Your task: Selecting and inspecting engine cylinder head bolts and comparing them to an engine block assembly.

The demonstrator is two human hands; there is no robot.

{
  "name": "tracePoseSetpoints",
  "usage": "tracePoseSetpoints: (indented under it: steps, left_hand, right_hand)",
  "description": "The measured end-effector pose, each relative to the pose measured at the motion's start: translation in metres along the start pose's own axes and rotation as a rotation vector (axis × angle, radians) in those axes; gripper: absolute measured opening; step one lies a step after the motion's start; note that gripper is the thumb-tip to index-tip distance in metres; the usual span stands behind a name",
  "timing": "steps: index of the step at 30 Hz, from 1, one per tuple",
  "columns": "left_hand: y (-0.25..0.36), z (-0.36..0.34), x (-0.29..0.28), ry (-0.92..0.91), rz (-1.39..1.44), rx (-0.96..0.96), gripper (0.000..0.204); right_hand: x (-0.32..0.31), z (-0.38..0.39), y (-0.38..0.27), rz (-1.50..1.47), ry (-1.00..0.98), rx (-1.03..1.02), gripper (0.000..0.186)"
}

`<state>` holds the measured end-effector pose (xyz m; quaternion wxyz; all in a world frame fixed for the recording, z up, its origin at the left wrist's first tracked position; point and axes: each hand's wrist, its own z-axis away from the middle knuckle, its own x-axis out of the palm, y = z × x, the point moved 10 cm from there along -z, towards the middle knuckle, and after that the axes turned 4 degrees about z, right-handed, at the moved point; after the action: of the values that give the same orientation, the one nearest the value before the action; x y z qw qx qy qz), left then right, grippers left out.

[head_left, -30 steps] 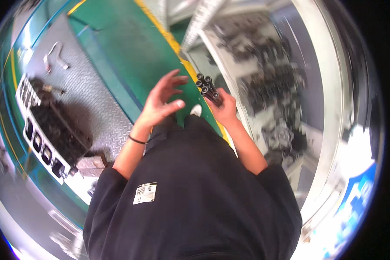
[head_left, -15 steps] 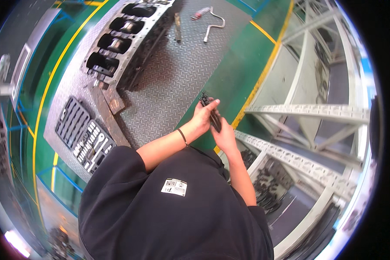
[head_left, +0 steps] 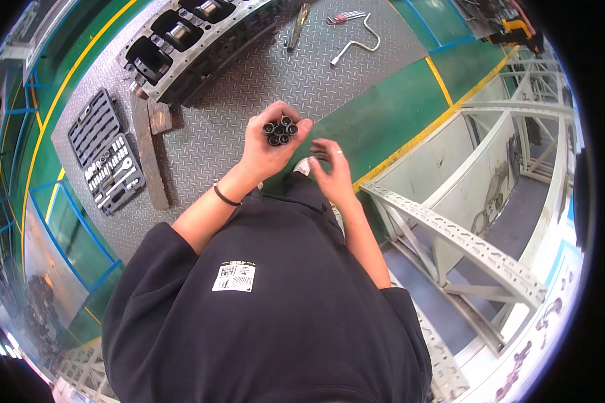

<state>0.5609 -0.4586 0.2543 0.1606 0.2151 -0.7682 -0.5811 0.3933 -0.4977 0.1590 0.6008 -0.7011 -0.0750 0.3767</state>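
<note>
My left hand (head_left: pixel 273 143) is closed round a bundle of black bolts (head_left: pixel 280 131), held upright over the near edge of the tread-plate table (head_left: pixel 212 144). Several round, cup-like ends face up at me; the shafts are hidden by the palm and fingers. To the right of the bundle and a little nearer my body, my right hand (head_left: pixel 333 168) is empty, its fingers apart and slightly curled. A gap separates it from the bolts. Beyond the hands, a metal engine block (head_left: pixel 215 67) with large round bores lies on the table.
An open socket set case (head_left: pixel 107 154) lies at the table's left, beside wooden blocks (head_left: pixel 151 154). A stained bar (head_left: pixel 297 30), a bent metal crank wrench (head_left: pixel 363 46) and red hex keys (head_left: pixel 345 18) lie farther back. A perforated white steel rack (head_left: pixel 450 218) stands at the right.
My hands have come apart: the left carried the bundle leftward and up, its ends turned toward me, while the right let go. My view has shifted to the right.
</note>
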Motion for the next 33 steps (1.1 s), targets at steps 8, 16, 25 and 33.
tracePoseSetpoints:
  steps: [8,16,25,33]
  left_hand:
    - [0.03,-0.035,0.048,-0.028,-0.028,0.038,0.022]
    - [0.041,-0.053,0.05,0.045,-0.145,0.194,0.02]
    - [0.039,-0.065,-0.015,0.09,-0.134,0.165,0.022]
    - [0.016,-0.076,-0.073,0.034,0.086,0.116,0.017]
  right_hand:
    - [-0.106,-0.042,0.082,-0.022,0.026,0.103,0.023]
    - [-0.11,-0.091,0.091,-0.052,-0.1,0.082,0.021]
    - [-0.034,-0.144,0.045,-0.005,-0.304,0.024,0.024]
    - [0.018,-0.171,0.014,0.027,-0.298,-0.005,0.02]
